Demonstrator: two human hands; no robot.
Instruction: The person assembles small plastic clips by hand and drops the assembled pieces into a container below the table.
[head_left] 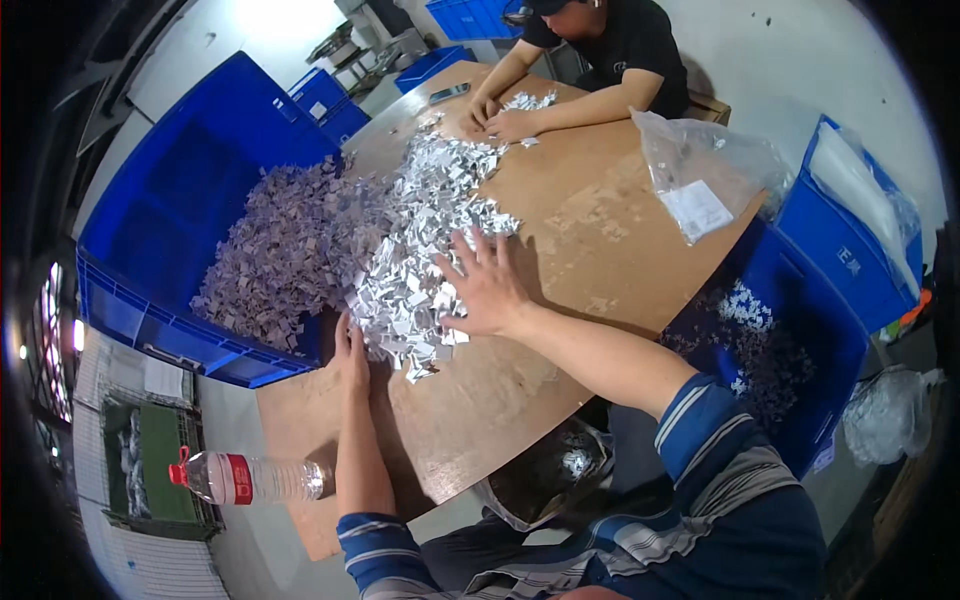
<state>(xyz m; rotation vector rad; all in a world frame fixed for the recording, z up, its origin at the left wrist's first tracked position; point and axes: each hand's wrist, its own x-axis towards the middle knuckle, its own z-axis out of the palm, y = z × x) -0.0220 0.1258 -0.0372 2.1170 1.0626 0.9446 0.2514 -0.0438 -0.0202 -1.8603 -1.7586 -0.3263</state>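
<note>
A heap of small, flat, shiny metal pieces (425, 215) is spread over the wooden table in front of me. My right hand (488, 288) lies on the heap's right side, palm down, fingers spread. At the heap's near left edge is my left hand (350, 355), seen from its back, fingers stretched out against the pieces beside the big blue bin; its fingertips are partly hidden. I see nothing gripped in either hand. The blue bin (170, 350) lies tipped with its mouth toward the table, and many duller pieces (280, 250) fill its lower part and run into the heap.
Across the table (590, 250) a co-worker's hands (510, 122) handle similar pieces near a phone (449, 93). A clear plastic bag (700, 165) rests at the right edge. Below it stands a blue bin (835, 400) holding pieces. A water bottle (250, 478) lies at the near left.
</note>
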